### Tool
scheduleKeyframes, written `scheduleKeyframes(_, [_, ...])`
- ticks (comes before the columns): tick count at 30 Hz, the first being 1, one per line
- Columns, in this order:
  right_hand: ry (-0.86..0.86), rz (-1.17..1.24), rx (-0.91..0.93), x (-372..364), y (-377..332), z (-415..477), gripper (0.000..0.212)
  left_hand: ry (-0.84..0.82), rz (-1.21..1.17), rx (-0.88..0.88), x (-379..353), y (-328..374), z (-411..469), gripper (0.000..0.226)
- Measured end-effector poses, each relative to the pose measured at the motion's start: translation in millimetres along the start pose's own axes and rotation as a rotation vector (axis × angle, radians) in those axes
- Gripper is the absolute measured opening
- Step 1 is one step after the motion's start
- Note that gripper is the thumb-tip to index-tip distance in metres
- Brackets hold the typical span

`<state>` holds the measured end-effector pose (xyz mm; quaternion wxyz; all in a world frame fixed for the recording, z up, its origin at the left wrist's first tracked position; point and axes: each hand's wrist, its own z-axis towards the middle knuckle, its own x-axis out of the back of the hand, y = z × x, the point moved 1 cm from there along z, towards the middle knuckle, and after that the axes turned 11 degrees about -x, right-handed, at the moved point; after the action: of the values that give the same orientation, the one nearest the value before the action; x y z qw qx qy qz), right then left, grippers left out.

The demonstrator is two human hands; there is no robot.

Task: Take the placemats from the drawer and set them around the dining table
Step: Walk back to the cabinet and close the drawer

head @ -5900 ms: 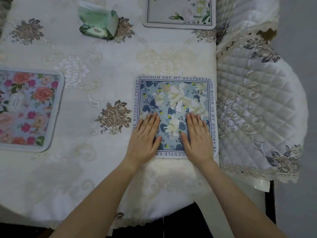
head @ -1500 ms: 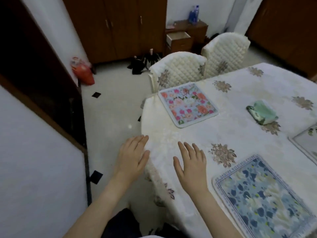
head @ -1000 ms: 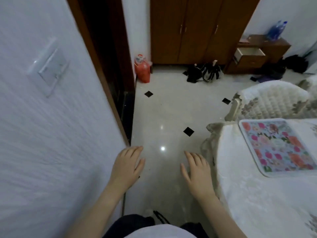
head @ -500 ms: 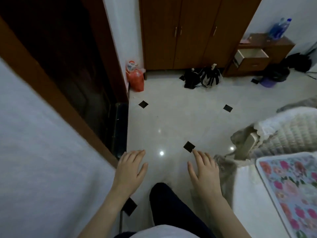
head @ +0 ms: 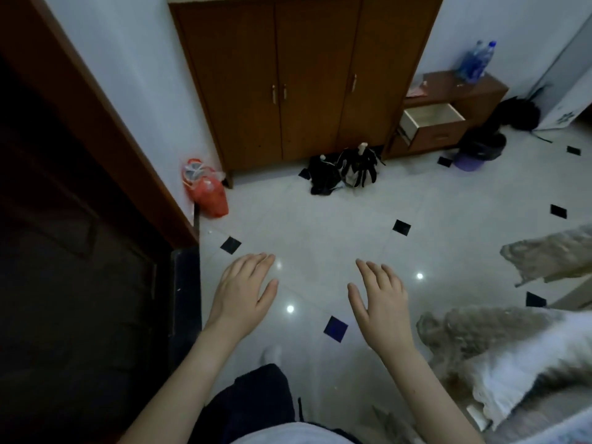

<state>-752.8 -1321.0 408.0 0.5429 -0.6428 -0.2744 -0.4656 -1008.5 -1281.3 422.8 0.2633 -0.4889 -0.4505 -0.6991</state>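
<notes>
My left hand (head: 245,291) and my right hand (head: 379,299) float palm down over the tiled floor, fingers spread, both holding nothing. Across the room a small wooden cabinet has its drawer (head: 432,118) pulled out; what lies inside is not visible from here. No placemat is in view. At the lower right only the blurred cloth edge of the dining table (head: 525,373) shows.
A tall brown wardrobe (head: 298,78) stands ahead. On the floor lie an orange bag (head: 206,189), black items (head: 344,171) and a purple bin (head: 474,155). A dark doorway (head: 80,251) fills the left. Water bottles (head: 475,60) top the small cabinet. A covered chair (head: 554,254) is at right.
I have turned away from the table and moved forward; the floral placemat and table top have slipped out of view to the right. Both hands stay empty and spread.
</notes>
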Motion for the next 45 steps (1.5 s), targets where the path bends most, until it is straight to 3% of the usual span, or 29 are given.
scheduleKeyframes(6, [-0.047,-0.025,-0.223,-27.9,32.6,104.7,0.05,-0.141,-0.046,-0.116,-50.3,-34.1,141.9,0.064])
scheduleKeyframes(10, [0.024,-0.011,-0.392,-14.2,47.8,185.1,0.051,-0.216,-0.043,-0.275,-57.3,-37.0,268.0,0.066])
scheduleKeyframes(16, [0.206,0.007,-0.548,41.3,73.7,290.8,0.053,-0.197,-0.074,-0.542,-52.7,16.3,456.4,0.063])
scheduleKeyframes(21, [0.3,-0.005,-0.643,72.8,133.2,372.1,0.061,-0.235,-0.121,-0.697,-99.6,77.8,574.5,0.056])
scheduleKeyframes(29, [0.181,0.025,-0.697,105.4,269.9,506.6,0.051,-0.346,-0.126,-0.639,-181.6,164.3,709.8,0.059])
scheduleKeyframes(38, [0.234,-0.012,-0.559,193.9,369.5,698.4,0.058,-0.227,-0.145,-0.583,-203.0,251.8,903.1,0.06])
scheduleKeyframes(45, [0.13,-0.041,-0.508,186.8,442.2,837.0,0.05,-0.264,-0.138,-0.489,-268.1,268.4,1029.5,0.058])
